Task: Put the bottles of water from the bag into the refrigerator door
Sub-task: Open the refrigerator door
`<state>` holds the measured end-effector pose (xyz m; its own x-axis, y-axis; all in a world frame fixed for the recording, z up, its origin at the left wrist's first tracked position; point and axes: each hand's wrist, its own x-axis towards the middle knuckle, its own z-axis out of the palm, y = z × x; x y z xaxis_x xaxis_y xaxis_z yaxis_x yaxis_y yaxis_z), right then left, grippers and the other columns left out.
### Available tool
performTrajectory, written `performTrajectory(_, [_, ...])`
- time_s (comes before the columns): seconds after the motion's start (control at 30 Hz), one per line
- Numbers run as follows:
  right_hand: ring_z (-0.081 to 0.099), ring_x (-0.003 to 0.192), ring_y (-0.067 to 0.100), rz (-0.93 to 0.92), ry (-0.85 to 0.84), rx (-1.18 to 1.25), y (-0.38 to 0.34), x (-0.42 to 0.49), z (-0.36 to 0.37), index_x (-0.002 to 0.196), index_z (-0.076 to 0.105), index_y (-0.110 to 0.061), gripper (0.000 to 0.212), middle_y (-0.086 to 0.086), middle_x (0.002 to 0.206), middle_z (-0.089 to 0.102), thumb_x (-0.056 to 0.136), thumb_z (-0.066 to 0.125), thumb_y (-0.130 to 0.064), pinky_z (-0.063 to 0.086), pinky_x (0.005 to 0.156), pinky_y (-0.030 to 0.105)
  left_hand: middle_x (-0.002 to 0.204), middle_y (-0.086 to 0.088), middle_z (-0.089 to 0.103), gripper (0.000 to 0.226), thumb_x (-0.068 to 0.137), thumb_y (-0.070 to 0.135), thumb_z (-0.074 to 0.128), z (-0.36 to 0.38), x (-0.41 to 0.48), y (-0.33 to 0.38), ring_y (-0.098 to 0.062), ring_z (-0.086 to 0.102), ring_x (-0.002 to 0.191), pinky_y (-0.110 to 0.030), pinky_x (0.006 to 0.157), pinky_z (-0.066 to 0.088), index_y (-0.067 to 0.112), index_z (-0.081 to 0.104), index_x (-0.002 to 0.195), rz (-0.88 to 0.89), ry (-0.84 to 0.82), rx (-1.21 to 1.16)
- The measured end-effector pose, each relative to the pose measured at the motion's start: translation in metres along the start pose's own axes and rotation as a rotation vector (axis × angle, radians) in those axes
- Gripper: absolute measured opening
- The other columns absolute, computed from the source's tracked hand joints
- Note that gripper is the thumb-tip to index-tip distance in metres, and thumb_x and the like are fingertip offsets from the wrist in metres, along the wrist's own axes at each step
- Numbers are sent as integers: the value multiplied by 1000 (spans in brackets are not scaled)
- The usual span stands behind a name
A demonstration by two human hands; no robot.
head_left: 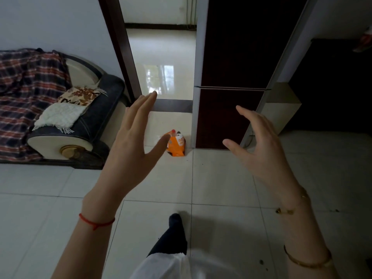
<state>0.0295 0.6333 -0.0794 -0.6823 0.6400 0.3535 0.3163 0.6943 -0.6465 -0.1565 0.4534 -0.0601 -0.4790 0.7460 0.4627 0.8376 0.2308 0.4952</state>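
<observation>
An orange and white bag (177,144) stands on the tiled floor against the left foot of a tall dark refrigerator (233,77), whose two doors are closed. A red cap shows at the bag's top; the bottles themselves are hidden inside. My left hand (134,135) is raised in front of me, fingers spread, its thumb overlapping the bag in the picture. My right hand (259,143) is raised before the refrigerator's lower door, fingers curled apart. Both hands hold nothing.
A sofa (66,125) with a plaid blanket and cushions stands at the left. A doorway (161,67) opens between sofa and refrigerator. A pale low cabinet (281,109) sits right of the refrigerator. My dark foot (175,230) steps forward on the floor.
</observation>
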Motion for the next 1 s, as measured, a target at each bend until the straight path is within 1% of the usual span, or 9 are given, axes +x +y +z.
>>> performTrajectory(0.1, [29, 140, 9, 11, -12, -2, 16, 27, 8, 145, 34, -25, 70, -6, 148, 37, 85, 68, -32, 24, 111, 19, 159, -1, 28, 75, 90, 32, 59, 16, 27, -13, -14, 23, 149, -33, 121, 26, 13, 24, 153, -6, -1, -10])
performTrajectory(0.23, [29, 140, 9, 25, -15, -15, 35, 74, 21, 145, 35, -25, 69, -6, 149, 37, 85, 69, -32, 20, 106, 11, 159, -3, 29, 75, 90, 29, 61, 35, 72, -37, -21, 27, 148, -47, 118, 31, 12, 24, 153, -12, -4, -12])
performTrajectory(0.33, [28, 140, 8, 35, -28, -23, 47, 117, 31, 145, 34, -27, 70, -6, 149, 36, 85, 68, -33, 19, 102, 5, 159, -4, 28, 75, 90, 32, 59, 48, 111, -58, -22, 28, 148, -48, 117, 33, 13, 23, 154, -14, -10, -3])
performTrajectory(0.47, [30, 140, 10, 26, -18, -22, 61, 181, 43, 145, 34, -25, 70, -6, 147, 38, 84, 68, -33, 24, 108, 14, 160, -2, 26, 77, 89, 33, 59, 63, 172, -86, -21, 27, 148, -49, 117, 32, 17, 21, 154, -15, -25, 17])
performTrajectory(0.57, [29, 139, 7, 25, 1, -37, 69, 231, 51, 145, 34, -26, 71, -8, 148, 37, 84, 68, -34, 19, 104, 5, 160, -2, 27, 77, 90, 30, 60, 73, 221, -107, -20, 27, 148, -50, 117, 32, 17, 21, 154, 9, -23, 7])
performTrajectory(0.6, [29, 140, 7, 22, 9, -41, 73, 247, 55, 146, 34, -26, 71, -8, 148, 37, 84, 67, -35, 19, 105, 6, 159, -2, 27, 76, 90, 28, 60, 77, 236, -114, -20, 27, 148, -50, 117, 31, 16, 21, 154, 21, -20, 2])
performTrajectory(0.77, [29, 143, 12, 19, 39, -49, 89, 316, 75, 146, 33, -25, 71, -7, 149, 36, 84, 65, -38, 27, 114, 29, 159, 0, 27, 76, 90, 27, 61, 98, 302, -147, -15, 23, 149, -47, 118, 30, 15, 21, 154, 56, -26, -3])
performTrajectory(0.87, [28, 143, 12, 35, 29, -28, 98, 343, 88, 146, 34, -25, 71, -6, 149, 36, 84, 66, -37, 28, 115, 30, 159, 0, 27, 77, 90, 29, 60, 109, 330, -163, -16, 24, 149, -44, 119, 31, 16, 21, 154, 46, -48, -8])
performTrajectory(1.0, [30, 141, 12, 57, 10, -23, 112, 374, 99, 145, 35, -24, 70, -4, 149, 37, 84, 67, -35, 26, 110, 22, 159, -1, 29, 77, 90, 29, 60, 125, 361, -181, -18, 30, 146, -44, 116, 35, 18, 20, 155, 24, -86, -33])
